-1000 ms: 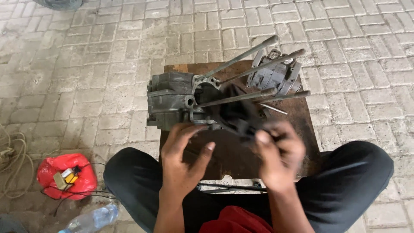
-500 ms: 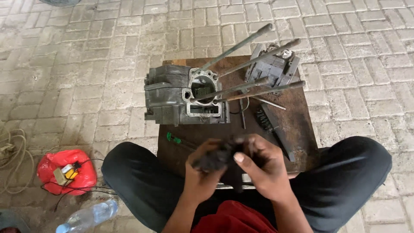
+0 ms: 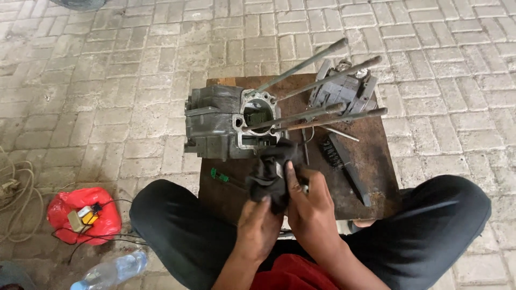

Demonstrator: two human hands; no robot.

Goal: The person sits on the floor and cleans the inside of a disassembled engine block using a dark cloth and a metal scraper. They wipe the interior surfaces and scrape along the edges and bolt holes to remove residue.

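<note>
Both hands hold a black rag (image 3: 274, 172) wrapped around a small metal part, just in front of a grey engine crankcase (image 3: 217, 126). My left hand (image 3: 258, 225) cups the rag from below. My right hand (image 3: 309, 207) grips it from the right, thumb pressed on the cloth. The crankcase sits on a low, rusty brown table (image 3: 371, 161), with long studs (image 3: 317, 115) sticking out toward the right. What the rag covers is mostly hidden.
A finned grey cylinder block (image 3: 344, 88) stands at the table's far right. A wire brush (image 3: 344, 164) and a green-handled screwdriver (image 3: 220, 175) lie on the table. On the brick paving at left are a red bag (image 3: 80, 215), a plastic bottle (image 3: 110, 271) and coiled rope (image 3: 13, 198).
The hands drew back from the crankcase toward my lap with the black rag, then moved forward a little, now kneading the rag close to the crankcase.
</note>
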